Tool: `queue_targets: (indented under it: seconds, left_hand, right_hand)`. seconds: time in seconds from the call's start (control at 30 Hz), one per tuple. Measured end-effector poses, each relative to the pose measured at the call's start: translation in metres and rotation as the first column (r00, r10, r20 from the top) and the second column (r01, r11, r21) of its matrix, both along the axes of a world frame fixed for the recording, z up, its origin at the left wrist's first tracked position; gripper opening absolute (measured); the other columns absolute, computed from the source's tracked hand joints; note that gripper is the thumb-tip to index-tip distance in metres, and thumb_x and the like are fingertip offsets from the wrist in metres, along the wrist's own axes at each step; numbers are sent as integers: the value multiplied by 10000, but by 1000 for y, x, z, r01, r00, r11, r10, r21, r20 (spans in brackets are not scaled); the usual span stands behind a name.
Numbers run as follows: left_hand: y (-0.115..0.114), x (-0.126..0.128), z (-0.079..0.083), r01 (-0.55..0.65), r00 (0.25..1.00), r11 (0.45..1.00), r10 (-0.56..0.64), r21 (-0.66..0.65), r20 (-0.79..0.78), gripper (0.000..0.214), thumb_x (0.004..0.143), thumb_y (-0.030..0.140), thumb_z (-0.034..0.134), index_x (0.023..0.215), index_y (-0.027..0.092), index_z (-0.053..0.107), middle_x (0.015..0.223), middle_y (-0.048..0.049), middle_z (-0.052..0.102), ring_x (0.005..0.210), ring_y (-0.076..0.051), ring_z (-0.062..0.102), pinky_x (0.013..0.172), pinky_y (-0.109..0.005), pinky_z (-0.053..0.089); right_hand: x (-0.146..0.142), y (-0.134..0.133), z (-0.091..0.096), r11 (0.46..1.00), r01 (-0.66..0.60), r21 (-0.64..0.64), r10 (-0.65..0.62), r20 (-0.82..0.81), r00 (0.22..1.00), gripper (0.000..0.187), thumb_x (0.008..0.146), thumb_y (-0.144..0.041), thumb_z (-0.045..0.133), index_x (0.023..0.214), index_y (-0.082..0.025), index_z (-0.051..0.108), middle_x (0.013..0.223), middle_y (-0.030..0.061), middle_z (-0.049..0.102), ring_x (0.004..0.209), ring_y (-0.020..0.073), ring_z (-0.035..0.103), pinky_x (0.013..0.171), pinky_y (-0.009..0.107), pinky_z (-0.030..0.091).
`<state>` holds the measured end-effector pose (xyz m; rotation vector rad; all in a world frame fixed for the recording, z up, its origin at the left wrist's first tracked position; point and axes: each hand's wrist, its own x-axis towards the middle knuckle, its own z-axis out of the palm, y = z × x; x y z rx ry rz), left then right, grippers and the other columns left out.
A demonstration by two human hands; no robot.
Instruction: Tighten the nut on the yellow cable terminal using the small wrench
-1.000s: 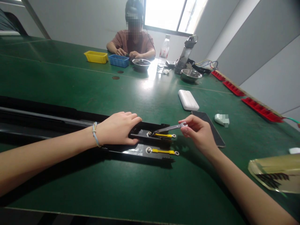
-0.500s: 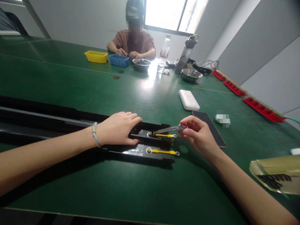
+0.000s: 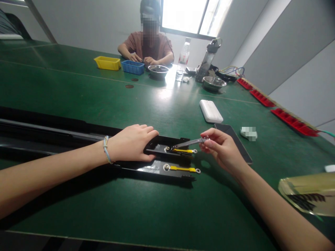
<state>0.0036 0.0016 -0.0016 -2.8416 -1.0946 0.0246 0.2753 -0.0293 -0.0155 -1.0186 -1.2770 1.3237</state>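
As the right hand (image 3: 222, 148) holds it, the wrench (image 3: 190, 142) slants down-left.

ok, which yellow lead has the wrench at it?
The far yellow lead: the wrench reaches its left end. The near yellow lead has no tool.

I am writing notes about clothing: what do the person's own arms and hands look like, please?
The left hand and right hand are bare: no gloves, and no sleeves in view. A thin, light-blue and cream bracelet circles the left wrist; the right wrist shows none.
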Motion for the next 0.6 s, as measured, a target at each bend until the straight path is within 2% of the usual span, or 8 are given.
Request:
queue_targets:
  seconds: [0.13,0.33,0.6]
  left_hand:
    - [0,0,0,0,1000,1000,0,-1,-2,535,740,529,562,1116,149,538,947,-65,610,822,-230,583,744,-344,458]
    - [0,-1,0,7,1000,1000,-7,1,0,540,738,529,565,1123,151,534,948,-64,609,829,-229,582,751,-344,459]
    - [1,-1,-1,4,1000,1000,-4,3,5,529,737,528,563,1118,163,527,936,-57,608,813,-218,577,738,-334,449]
  right_hand:
    - [3,2,1,999,7,50,-11,84,996,207,634,-291,790,766,-187,669,563,-28,621,484,89,550,475,206,444]
    - [1,-6,13,991,46,129,-81,284,955,202,591,-250,797,700,-179,642,582,-14,626,493,112,568,459,227,465]
    - [-6,-18,13,954,-67,294,-41,349,936,257,585,-271,824,639,-187,588,634,-14,616,572,122,571,535,248,484]
